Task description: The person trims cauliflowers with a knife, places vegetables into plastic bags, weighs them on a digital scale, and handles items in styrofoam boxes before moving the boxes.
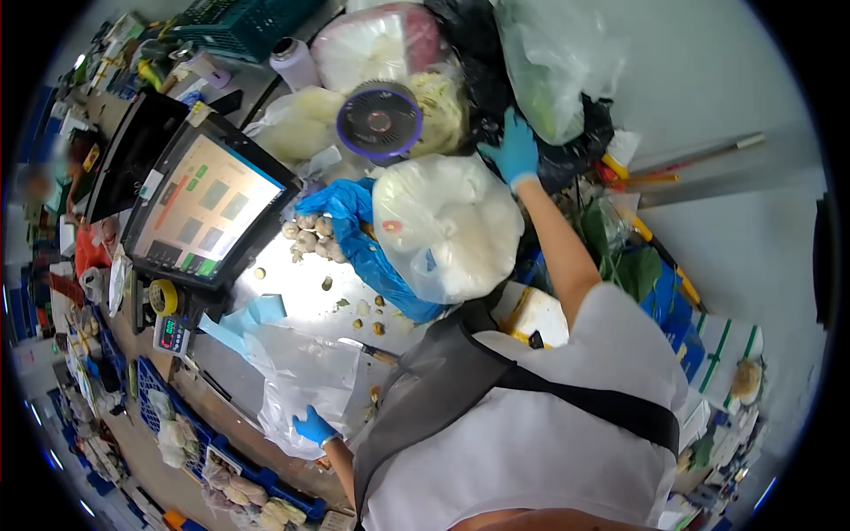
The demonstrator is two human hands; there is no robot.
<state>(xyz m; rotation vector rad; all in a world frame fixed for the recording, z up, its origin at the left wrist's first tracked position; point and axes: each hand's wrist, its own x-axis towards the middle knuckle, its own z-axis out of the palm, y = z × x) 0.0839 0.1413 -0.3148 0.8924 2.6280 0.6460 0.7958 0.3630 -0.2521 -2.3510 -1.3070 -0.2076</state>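
Note:
My right hand (518, 150), in a light blue glove, is stretched out at the upper middle, its fingers spread against a black plastic bag (567, 155). My left hand (314, 429), in a blue glove, lies low on the crumpled clear plastic bag (305, 372) with its fingers apart. Between the hands sits a large clear bag with white contents (452, 226), beside a blue plastic bag (359, 234). Garlic bulbs (310, 237) lie left of the blue bag. A clear bag with something green (558, 97) is just above my right hand.
A touch screen (208, 208) and a small scale display (171, 336) with yellow tape (163, 297) stand at left. A round fan (379, 121) sits among filled bags. Beyond are a green crate (239, 31), blue crates (208, 442) and a pole (699, 159).

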